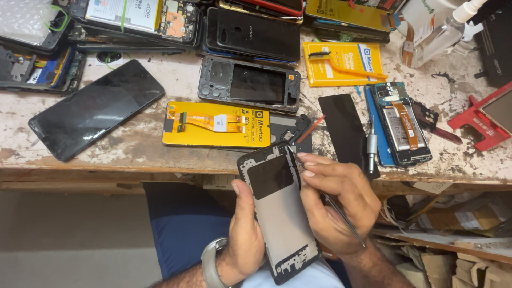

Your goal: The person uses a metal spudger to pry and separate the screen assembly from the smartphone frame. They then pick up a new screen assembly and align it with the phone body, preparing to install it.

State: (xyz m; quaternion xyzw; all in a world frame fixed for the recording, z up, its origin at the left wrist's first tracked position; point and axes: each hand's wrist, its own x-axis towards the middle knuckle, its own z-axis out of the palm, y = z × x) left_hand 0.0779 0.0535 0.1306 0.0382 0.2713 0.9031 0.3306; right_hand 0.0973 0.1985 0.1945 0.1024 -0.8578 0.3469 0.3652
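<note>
I hold a phone screen assembly back side up, a grey panel with a black frame and a black square patch near its top. My left hand grips its left edge, thumb along the side, a metal watch on the wrist. My right hand holds thin metal tweezers, and its fingers rest on the panel's upper right edge. The tip of the tweezers is hidden under my fingers.
The worn workbench carries a black phone, a yellow display with an orange flex cable, a black mid-frame, a black glass strip, a screwdriver, an opened phone, a yellow brush and stacked phones at the back.
</note>
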